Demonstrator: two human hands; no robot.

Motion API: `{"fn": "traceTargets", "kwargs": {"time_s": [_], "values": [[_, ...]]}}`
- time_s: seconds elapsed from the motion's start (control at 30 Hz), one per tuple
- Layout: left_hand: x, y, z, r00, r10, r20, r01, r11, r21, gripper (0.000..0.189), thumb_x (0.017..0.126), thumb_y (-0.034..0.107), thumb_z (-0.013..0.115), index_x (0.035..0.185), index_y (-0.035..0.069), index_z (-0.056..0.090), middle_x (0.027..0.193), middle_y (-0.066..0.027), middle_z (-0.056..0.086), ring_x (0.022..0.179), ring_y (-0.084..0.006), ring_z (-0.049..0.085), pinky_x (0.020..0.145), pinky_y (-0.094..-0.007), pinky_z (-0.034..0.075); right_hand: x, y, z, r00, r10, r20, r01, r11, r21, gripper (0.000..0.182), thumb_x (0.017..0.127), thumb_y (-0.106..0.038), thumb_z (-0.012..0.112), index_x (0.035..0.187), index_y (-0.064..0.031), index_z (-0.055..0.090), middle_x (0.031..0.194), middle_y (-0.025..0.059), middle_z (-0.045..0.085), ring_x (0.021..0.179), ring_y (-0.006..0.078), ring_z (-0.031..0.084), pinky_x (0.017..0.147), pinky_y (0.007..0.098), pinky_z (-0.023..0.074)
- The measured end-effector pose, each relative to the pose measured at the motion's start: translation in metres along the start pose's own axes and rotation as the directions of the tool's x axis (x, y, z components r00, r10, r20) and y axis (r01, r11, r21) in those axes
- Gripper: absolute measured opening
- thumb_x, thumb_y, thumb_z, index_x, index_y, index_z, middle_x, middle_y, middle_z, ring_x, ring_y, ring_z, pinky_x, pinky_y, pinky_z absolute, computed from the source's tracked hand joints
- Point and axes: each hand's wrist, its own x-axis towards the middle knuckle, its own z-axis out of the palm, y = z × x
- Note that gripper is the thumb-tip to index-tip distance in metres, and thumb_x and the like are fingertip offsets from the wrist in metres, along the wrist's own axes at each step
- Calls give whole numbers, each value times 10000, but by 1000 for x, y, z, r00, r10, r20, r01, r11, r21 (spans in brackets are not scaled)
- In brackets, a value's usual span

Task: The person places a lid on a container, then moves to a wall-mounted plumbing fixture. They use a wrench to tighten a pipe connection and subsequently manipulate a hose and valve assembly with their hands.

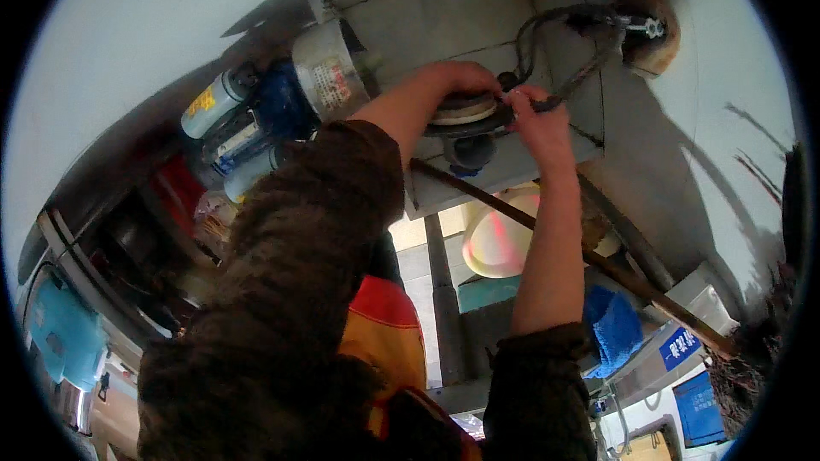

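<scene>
My left hand (477,79) reaches over a dark round fixture (471,120) with a pale disc on top; its fingertips are mostly hidden. My right hand (537,116) is at the fixture's right edge, fingers bent together close to the left fingertips. What lies between the fingers is too small to make out. A dark hose (586,70) runs from the wall opening down to the right hand, and thinner dark tubes (528,38) curve above the hands. A grey round part (473,152) sits below the fixture.
A metal container (330,70) with red writing and several bottles (214,104) stand at left. A wooden pole (474,192) slants below the hands, passing behind my right forearm. Further down are a pale round basin (500,243) and a blue cloth (612,330). A metal fitting (644,27) juts from the wall opening.
</scene>
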Motion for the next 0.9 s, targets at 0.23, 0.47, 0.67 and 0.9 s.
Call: {"fn": "traceTargets", "kwargs": {"time_s": [0.23,0.47,0.67,0.9], "values": [[-18,5,-5,968,-249,12,250,966,-67,659,868,610,503,1307,125,583,1361,-85,541,1220,-253,508,1026,-427,378,12,32,11,980,-195,-42,185,967,-177,189,886,-185,587,909,-23,682,815,58,668,764,133,595,708,295,471],[-16,12,-4,1000,-6,29,7,1000,-29,555,898,551,481,1212,120,634,1277,-80,597,1140,-230,544,977,-423,404,29,28,-6,992,-110,63,118,983,-137,234,880,-260,583,893,-55,693,836,120,690,766,249,650,705,367,515],[4,-5,-1,988,152,-18,-151,988,43,411,875,456,513,1029,119,691,1131,-88,645,987,-220,575,898,-406,439,10,-28,-20,980,21,196,-46,991,125,212,864,-194,578,822,-22,694,832,48,679,803,152,629,667,298,553],[19,-5,8,997,77,8,-77,997,-29,487,710,449,642,1045,99,700,1145,-114,645,1009,-258,603,883,-407,459,-1,-43,-18,955,69,289,-96,992,82,229,894,-178,534,844,-17,688,853,48,668,829,134,618,713,280,545]]}}
